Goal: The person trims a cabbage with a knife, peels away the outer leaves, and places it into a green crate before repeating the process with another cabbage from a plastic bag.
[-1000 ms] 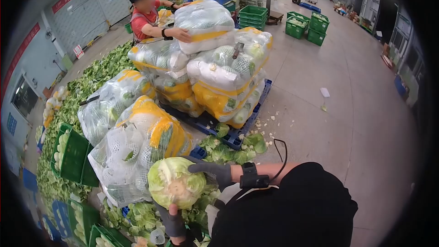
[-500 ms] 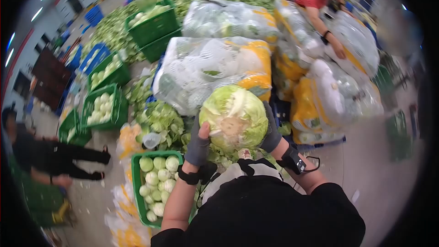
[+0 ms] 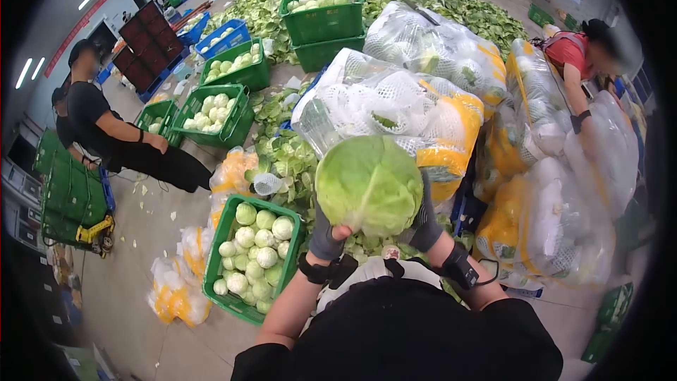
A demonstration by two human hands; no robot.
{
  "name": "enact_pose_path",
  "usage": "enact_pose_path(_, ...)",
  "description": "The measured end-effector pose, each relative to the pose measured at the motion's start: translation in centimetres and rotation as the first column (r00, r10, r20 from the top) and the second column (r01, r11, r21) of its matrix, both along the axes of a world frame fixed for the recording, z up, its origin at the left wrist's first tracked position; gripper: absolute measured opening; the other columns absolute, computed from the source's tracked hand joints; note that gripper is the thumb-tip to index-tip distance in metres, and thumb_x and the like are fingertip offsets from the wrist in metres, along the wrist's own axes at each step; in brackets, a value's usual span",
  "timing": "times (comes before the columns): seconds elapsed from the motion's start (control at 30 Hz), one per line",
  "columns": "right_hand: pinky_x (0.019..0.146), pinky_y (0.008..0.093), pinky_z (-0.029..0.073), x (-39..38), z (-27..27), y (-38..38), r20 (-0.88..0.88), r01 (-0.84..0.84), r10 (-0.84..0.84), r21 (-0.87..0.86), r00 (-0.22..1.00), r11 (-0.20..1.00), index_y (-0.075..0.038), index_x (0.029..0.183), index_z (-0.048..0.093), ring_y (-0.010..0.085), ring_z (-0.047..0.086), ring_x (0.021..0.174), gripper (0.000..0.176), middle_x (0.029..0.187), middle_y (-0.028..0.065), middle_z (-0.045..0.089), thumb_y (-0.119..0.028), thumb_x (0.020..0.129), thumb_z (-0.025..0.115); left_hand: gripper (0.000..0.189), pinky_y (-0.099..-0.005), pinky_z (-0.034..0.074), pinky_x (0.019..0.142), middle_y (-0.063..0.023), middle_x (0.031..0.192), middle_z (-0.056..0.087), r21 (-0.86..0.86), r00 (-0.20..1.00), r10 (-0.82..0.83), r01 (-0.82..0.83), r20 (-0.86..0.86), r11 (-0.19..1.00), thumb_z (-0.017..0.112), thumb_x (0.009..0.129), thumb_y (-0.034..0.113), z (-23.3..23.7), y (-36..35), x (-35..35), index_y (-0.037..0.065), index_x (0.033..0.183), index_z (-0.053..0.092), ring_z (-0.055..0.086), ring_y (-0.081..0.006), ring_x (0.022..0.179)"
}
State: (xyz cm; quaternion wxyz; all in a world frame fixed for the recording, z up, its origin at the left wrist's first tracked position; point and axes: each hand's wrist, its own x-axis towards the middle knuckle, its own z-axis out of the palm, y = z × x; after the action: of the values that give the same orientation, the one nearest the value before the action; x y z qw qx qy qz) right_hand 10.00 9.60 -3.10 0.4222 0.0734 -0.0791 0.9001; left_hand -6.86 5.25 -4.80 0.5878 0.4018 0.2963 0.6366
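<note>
A large green cabbage [image 3: 369, 182] is held up in front of my chest, its smooth leafy side with a pale rib facing me. My left hand [image 3: 327, 234], in a grey glove with a bare thumb, grips its lower left side. On the opposite side my right hand [image 3: 425, 224], also gloved, supports it, with the fingers partly hidden behind the leaves. Just beyond the cabbage lies a clear bag [image 3: 395, 99] of cabbages in white foam nets with a yellow band. To my left a green crate [image 3: 233, 296] holds several trimmed cabbages.
Loose leaves [image 3: 282, 162] litter the floor ahead. Stacked green crates [image 3: 321, 28] stand behind them. More full bags [image 3: 550, 219] are piled at right, where a person in red [image 3: 571, 56] bends over. Two people in black [image 3: 106, 113] stand at left beside a crate stack [image 3: 70, 190].
The cabbage has been turned: its pale cut stem end faced me, and now a green leafy side does. My view has swung left, showing more of the people at left.
</note>
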Motion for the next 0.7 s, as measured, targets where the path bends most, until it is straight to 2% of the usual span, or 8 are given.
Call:
enact_pose_path(0.03,0.102,0.0424,0.03,-0.6,-0.1,-0.6,0.31,0.194,-0.166,-0.061,0.936,0.979,-0.014,0.136,0.027,0.0266,0.036,0.123,0.064,0.136,0.0091,0.034,-0.056,0.087,0.03,0.113,-0.0376,0.029,0.101,-0.0114,0.135,0.028,0.157,0.994,0.025,-0.008,-0.104,0.987,0.079,0.055,0.041,-0.3,0.9,-0.4,0.006,0.138,0.01,0.034,-0.0247,0.122)
enact_pose_path(0.13,0.102,0.0426,0.031,0.8,-0.7,0.5,0.069,0.055,-0.055,-0.001,0.996,0.999,-0.014,0.135,0.028,0.0261,0.037,0.122,0.065,0.135,0.009,0.036,-0.057,0.086,0.028,0.116,-0.0382,0.029,0.101,-0.012,0.136,0.025,0.089,0.989,-0.117,0.125,-0.094,0.988,0.081,0.055,0.034,4.9,1.4,0.4,0.006,0.138,0.005,0.034,-0.0256,0.122)
enact_pose_path(0.2,0.102,0.0422,0.031,1.8,-0.2,0.9,0.215,0.119,-0.114,-0.01,0.97,0.993,-0.014,0.135,0.028,0.026,0.037,0.123,0.062,0.136,0.0093,0.035,-0.053,0.087,0.033,0.113,-0.0377,0.029,0.1,-0.0126,0.134,0.028,0.128,0.989,-0.077,0.093,-0.123,0.987,0.081,0.056,0.03,5.8,1.6,0.8,0.005,0.138,0.008,0.034,-0.0256,0.121)
enact_pose_path(0.3,0.101,0.0401,0.032,3.0,1.1,0.7,0.531,0.198,-0.261,0.174,0.806,0.965,-0.012,0.136,0.024,0.0253,0.037,0.122,0.068,0.133,0.0105,0.036,-0.041,0.081,0.052,0.098,-0.035,0.032,0.097,-0.014,0.128,0.035,0.218,0.8,0.176,-0.058,-0.573,0.974,0.077,0.062,0.031,6.8,2.4,1.4,0.003,0.136,0.02,0.037,-0.0245,0.118)
enact_pose_path(0.4,0.101,0.0389,0.032,3.6,0.6,0.0,0.572,0.294,-0.452,0.351,0.685,0.889,-0.012,0.137,0.019,0.025,0.034,0.123,0.08,0.135,0.0102,0.032,-0.038,0.074,0.06,0.087,-0.0336,0.033,0.096,-0.0138,0.126,0.038,0.112,0.84,0.104,-0.052,-0.532,0.992,0.073,0.068,0.032,6.3,2.9,1.6,0.003,0.134,0.025,0.038,-0.0226,0.116)
enact_pose_path(0.47,0.101,0.0386,0.032,3.4,1.0,-0.1,0.571,0.336,-0.478,0.341,0.667,0.878,-0.012,0.138,0.018,0.0252,0.033,0.124,0.084,0.135,0.0102,0.031,-0.037,0.071,0.062,0.069,-0.0322,0.035,0.094,-0.0126,0.121,0.044,0.187,0.838,0.154,-0.063,-0.523,0.98,0.066,0.076,0.029,6.4,2.9,1.5,0.001,0.131,0.033,0.043,-0.0213,0.112)
enact_pose_path(0.6,0.101,0.0389,0.031,3.7,0.4,-0.4,0.585,0.38,-0.423,0.204,0.691,0.902,-0.012,0.138,0.016,0.0257,0.033,0.124,0.088,0.136,0.0109,0.029,-0.036,0.068,0.064,0.041,-0.0304,0.038,0.09,-0.0119,0.114,0.052,0.052,0.813,0.147,-0.142,-0.563,0.988,0.056,0.084,0.02,6.3,3.6,0.8,0.001,0.12,0.049,0.05,-0.0207,0.105)
enact_pose_path(0.7,0.101,0.039,0.031,3.6,0.2,-0.4,0.558,0.418,-0.55,0.357,0.622,0.835,-0.012,0.138,0.016,0.0252,0.033,0.124,0.088,0.135,0.0105,0.03,-0.036,0.068,0.064,0.035,-0.0306,0.042,0.084,-0.0128,0.098,0.059,0.515,0.493,0.5,-0.117,-0.712,0.849,0.061,0.079,0.011,7.5,2.8,1.5,0.005,0.113,0.055,0.055,-0.0235,0.095)
